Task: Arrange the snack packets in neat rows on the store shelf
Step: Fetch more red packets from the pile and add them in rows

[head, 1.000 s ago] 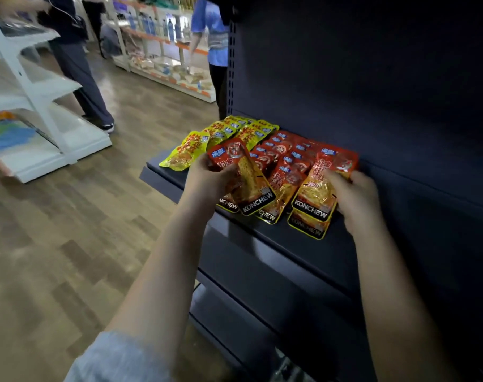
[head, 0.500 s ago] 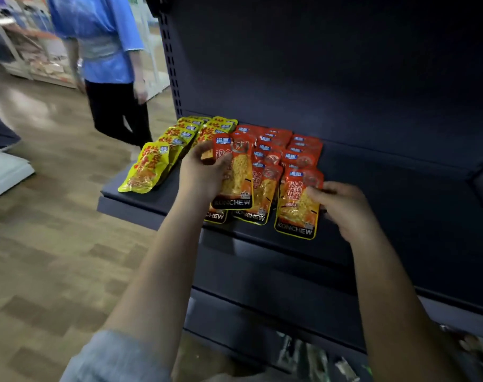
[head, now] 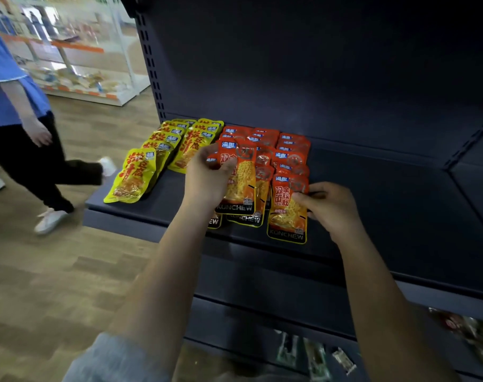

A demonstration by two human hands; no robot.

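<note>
On the dark shelf the snack packets lie in overlapping rows running from the front edge back toward 12 o'clock. The left hand grips an orange packet by its left edge, thumb curled over the front and fingers behind, holding it tilted above the front of the left orange row. Just at 3 o'clock from it, the right hand pinches the right edge of the front orange packet of the right-hand row, which lies flat with its black bottom band close to the shelf's front lip. Behind these two, the rest of the orange packets are stacked like shingles up to the back panel. At 9 o'clock from them, two rows of yellow packets lie the same way, the front yellow packet skewed outward near the shelf's left corner. At far 9 o'clock a person in a blue top walks over the wooden floor. On the lower shelf at 5 o'clock lie some packets, too blurred to identify, possibly other snacks.
</note>
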